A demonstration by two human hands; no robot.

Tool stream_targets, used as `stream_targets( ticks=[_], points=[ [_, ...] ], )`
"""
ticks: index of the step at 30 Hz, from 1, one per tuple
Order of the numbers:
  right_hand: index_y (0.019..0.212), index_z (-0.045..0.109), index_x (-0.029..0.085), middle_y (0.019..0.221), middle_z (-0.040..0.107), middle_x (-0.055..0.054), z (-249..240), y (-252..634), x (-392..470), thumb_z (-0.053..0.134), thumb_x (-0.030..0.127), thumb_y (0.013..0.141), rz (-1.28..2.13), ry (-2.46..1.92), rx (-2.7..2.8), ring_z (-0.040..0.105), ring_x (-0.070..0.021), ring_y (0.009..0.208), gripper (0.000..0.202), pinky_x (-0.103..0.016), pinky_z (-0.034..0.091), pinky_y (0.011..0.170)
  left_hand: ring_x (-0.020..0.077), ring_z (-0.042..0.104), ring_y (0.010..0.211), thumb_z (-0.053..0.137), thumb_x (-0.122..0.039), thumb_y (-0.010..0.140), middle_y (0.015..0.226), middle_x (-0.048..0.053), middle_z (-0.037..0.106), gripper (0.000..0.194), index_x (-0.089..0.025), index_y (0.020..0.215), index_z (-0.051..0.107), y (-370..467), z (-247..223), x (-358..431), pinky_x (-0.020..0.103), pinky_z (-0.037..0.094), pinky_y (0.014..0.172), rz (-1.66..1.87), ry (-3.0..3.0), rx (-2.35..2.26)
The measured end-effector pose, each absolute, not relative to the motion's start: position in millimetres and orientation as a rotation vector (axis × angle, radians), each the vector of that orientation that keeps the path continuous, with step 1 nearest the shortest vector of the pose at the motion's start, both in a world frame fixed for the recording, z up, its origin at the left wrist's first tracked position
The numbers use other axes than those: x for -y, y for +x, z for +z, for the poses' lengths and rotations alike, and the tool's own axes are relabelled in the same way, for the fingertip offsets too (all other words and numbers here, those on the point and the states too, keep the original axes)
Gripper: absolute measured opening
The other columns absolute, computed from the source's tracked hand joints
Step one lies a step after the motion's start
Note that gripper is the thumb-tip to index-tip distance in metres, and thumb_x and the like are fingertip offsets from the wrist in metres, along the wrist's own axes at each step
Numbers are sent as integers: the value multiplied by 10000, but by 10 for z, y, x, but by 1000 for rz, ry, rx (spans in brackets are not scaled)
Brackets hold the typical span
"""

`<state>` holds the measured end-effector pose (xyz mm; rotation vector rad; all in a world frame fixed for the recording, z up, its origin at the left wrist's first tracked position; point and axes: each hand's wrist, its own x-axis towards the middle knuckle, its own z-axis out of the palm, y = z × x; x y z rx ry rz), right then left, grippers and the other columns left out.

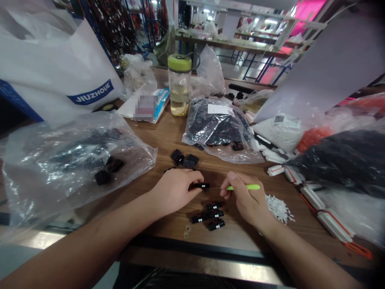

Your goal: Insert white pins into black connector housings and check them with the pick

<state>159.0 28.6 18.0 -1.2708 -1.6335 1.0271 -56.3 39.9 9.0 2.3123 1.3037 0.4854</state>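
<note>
While the left hand [176, 188] pinches a small black connector housing [205, 186] between thumb and fingers, the right hand [248, 196], a short way off, grips a thin pick with a lime-green handle [252, 187]. From the head view, the housing sits just above the wooden tabletop [144, 138], well inside the dark near edge strip [195, 247]. Wood shows between the two hands and again below four housings [215, 214] down to that strip. Room narrows on the left at a clear plastic bag [60, 160], beyond the hands at loose black housings [185, 158] and a bag of black parts [216, 124], and on the right at a pile of white pellets [278, 208]. The pinched housing's long axis runs left to right, roughly along the near edge, its white-dotted end toward the right hand. The pick points left at it; whether its tip touches, I cannot tell.
</note>
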Motion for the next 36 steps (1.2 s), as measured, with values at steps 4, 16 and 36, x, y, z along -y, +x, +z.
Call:
stream_targets(
  ticks=[4,16,36],
  points=[
    [637,650,183,567,647,-15,143,1589,-301,480,478,979,1019,-1278,1607,586,-114,497,482,-228,482,515,185,678,801,649,-222,865,920,-4,720,149,-256,987,726,-557,84,-389,319,509,731,471,2336,-1312],
    [659,652,178,587,653,-11,104,1571,-298,488,468,984,1045,-1269,1590,599,-107,507,465,-221,493,521,208,695,827,627,-248,875,901,5,726,155,-261,976,744,-524,80,-366,341,521,730,452,2350,-1362],
    [660,634,182,572,644,2,127,1509,-240,469,403,1003,901,-1241,1710,617,-100,505,440,-201,491,521,204,685,833,616,-262,887,912,-6,718,159,-270,985,742,-520,126,-358,330,505,720,381,2356,-1367]
  ],
)
